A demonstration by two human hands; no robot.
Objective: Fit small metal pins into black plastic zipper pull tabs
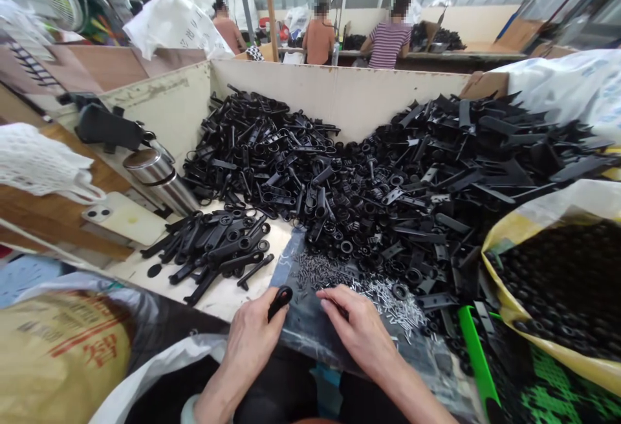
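Observation:
My left hand (256, 328) is closed around a black plastic part with a rounded, ringed end (281, 296), which pokes out above the thumb. To its right, my right hand (358, 322) has its thumb and fingers pinched together; something small and dark shows at them, too hidden to name. Just beyond the hands lie a heap of tiny dark metal pieces (317, 271) and a heap of shiny silver pins (395, 301) on a dark mat (310, 336). Similar black handle-like parts (218, 243) lie in a pile ahead of my left hand.
Large heaps of black plastic parts (272, 152) fill the walled bench (339, 97). At left stand a steel flask (162, 181) and a phone (127, 218). A yellow-edged sack of black pieces (563, 281) and a green crate (478, 353) are at right. Several people sit farther back.

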